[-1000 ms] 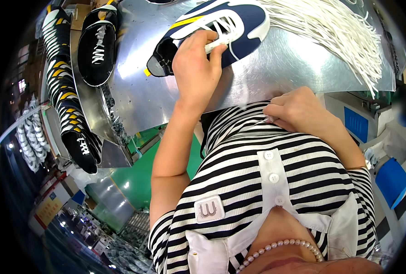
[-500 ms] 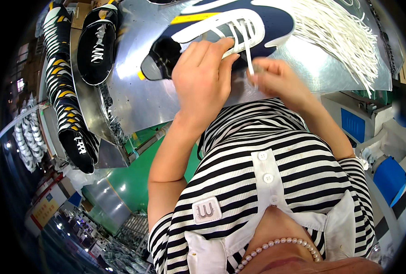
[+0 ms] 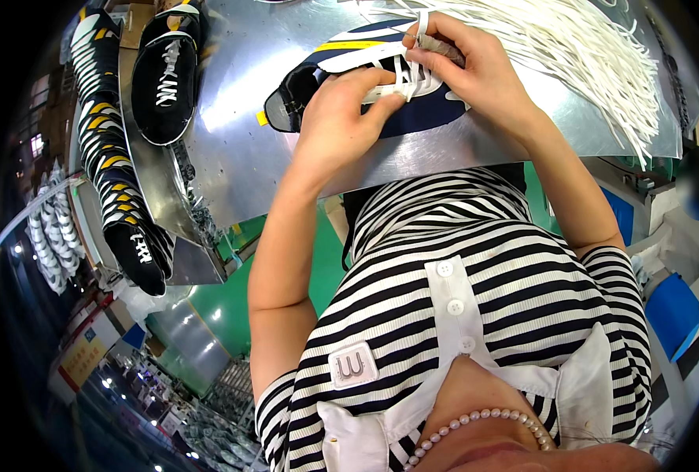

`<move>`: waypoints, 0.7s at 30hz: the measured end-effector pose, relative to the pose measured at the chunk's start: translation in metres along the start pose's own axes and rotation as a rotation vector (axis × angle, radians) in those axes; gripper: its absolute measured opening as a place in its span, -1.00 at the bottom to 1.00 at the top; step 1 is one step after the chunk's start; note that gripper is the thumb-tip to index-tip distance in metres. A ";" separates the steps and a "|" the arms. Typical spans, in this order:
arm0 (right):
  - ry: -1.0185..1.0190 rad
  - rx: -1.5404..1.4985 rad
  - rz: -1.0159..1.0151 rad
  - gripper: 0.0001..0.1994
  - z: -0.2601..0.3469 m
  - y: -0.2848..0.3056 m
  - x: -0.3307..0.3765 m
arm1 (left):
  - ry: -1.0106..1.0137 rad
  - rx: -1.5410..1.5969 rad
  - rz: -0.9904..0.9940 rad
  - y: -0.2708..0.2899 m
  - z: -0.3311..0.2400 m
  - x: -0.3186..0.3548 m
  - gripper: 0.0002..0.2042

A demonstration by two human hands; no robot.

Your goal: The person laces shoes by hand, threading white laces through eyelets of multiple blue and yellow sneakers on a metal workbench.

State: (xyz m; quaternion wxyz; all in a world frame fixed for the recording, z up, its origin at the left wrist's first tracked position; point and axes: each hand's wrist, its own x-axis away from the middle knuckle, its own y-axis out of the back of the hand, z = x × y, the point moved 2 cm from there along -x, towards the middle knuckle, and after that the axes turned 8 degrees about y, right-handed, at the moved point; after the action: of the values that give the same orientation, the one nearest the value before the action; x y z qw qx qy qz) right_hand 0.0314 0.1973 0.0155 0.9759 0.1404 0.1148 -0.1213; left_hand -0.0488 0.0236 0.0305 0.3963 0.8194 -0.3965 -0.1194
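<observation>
A navy shoe upper (image 3: 426,116) with white trim and a yellow stripe lies on the metal table. My left hand (image 3: 340,122) is closed on it, fingers inside the opening and thumb on the white eyelet strip. White lace (image 3: 422,25) runs across the eyelets, and a length of it rises between my right hand's fingers. Also in my right hand (image 3: 475,69) is a thin metal needle-like tool with a wrapped grey-brown handle (image 3: 441,49); its tip points left over the shoe. Whether the tip is hooked cannot be seen.
A large bundle of loose white laces (image 3: 593,63) spreads over the right of the metal table (image 3: 239,169). At the left, a laced black shoe upper (image 3: 160,98) lies beside a long overlapping row of laced uppers (image 3: 113,169).
My right hand has moved up from the table's near edge to the shoe's far side, carrying lace and tool. The shoe has tilted and shifted slightly right; my left hand has kept hold of it.
</observation>
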 end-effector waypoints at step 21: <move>-0.178 -0.002 -0.115 -0.77 0.010 0.011 0.049 | 0.069 -0.226 -0.248 -0.016 -0.011 -0.004 -0.65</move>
State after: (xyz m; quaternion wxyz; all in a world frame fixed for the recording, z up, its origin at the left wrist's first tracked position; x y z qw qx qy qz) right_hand 0.0820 0.1945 0.0151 0.9738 0.1210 0.0355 -0.1892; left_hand -0.0370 0.0389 0.0253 0.4814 0.8160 -0.2625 -0.1832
